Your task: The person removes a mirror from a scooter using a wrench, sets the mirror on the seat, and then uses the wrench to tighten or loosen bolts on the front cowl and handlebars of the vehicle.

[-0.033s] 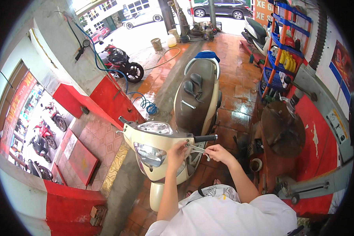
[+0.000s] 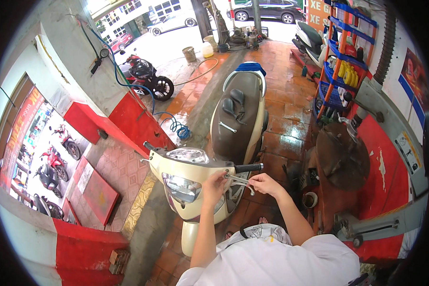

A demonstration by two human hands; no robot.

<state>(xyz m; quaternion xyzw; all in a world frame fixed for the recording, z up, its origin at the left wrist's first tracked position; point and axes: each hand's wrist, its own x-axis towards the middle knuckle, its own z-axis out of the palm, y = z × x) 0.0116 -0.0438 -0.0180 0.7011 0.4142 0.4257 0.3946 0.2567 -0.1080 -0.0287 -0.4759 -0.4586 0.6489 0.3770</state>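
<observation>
The cream scooter (image 2: pixel 195 178) stands in front of me, its handlebar turned so that the black grip (image 2: pixel 249 168) points to my right. My left hand (image 2: pixel 214 185) is closed at the inner end of the brake lever, fingertips pinched by its mount. A slim silver wrench (image 2: pixel 238 179) spans from there to my right hand (image 2: pixel 266 184), whose fingers are closed on its outer end. Just below, the silver brake lever (image 2: pixel 250 190) curves down to its ball tip. On the brown seat (image 2: pixel 231 143) lie another wrench (image 2: pixel 228 127) and two black mirrors (image 2: pixel 229 107).
A rusty round stool (image 2: pixel 343 157) and a small cup (image 2: pixel 310 199) are at my right. Behind them stands a blue-and-orange shelf (image 2: pixel 338 66) with yellow bottles. A blue coiled hose (image 2: pixel 180 129) lies left of the scooter, near a red-and-white pillar (image 2: pixel 133 119).
My right hand has moved very slightly, and more of the brake lever shows beneath it. My left hand and the scooter look the same.
</observation>
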